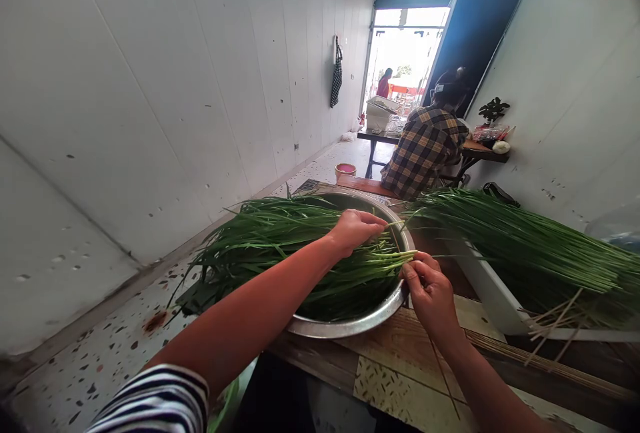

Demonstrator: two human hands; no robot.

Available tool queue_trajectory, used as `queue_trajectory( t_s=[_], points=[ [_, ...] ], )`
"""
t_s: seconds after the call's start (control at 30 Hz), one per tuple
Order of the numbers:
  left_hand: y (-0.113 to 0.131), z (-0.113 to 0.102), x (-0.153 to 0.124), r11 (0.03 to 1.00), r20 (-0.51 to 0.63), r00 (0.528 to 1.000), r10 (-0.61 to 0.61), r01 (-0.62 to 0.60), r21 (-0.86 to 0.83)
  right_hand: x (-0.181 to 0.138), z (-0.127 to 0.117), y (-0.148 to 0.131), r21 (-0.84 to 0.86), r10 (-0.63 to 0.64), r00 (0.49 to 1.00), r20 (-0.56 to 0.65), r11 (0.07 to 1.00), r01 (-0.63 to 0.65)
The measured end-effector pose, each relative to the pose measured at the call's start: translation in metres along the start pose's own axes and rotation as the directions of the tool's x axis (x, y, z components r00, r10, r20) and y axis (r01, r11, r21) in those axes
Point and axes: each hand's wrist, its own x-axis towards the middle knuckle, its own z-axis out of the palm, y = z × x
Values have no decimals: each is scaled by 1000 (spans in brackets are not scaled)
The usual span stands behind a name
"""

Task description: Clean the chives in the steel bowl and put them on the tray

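A wide metal basin (345, 330) holds a heap of long green garlic chives (270, 236), leaves hanging over its left side and pale stem ends toward the right. Above the basin's right part, my left hand (356, 228) is closed, pinching a chive stem at its fingertips. At the right rim, my right hand (431, 290) is closed on the pale ends of several chives. A thin bamboo skewer (445, 374) runs beneath this hand and appears gripped along with them; the fingers hide its middle.
On the right, a white tray (487, 286) bears a large chive bundle (545, 240) and loose bamboo skewers (555, 330). Everything rests on a wooden table (395, 346). A person in a plaid shirt (425, 146) sits ahead at another table; a pink-lined bucket (345, 170) stands on the floor.
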Motion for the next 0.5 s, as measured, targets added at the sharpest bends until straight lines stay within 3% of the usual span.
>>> queue_trajectory(
  t_s=[0.5],
  points=[
    [-9, -4, 4, 989, 30, 995, 99, -102, 110, -1, 0, -3, 11, 10, 1000, 5, 1000, -10]
  ],
)
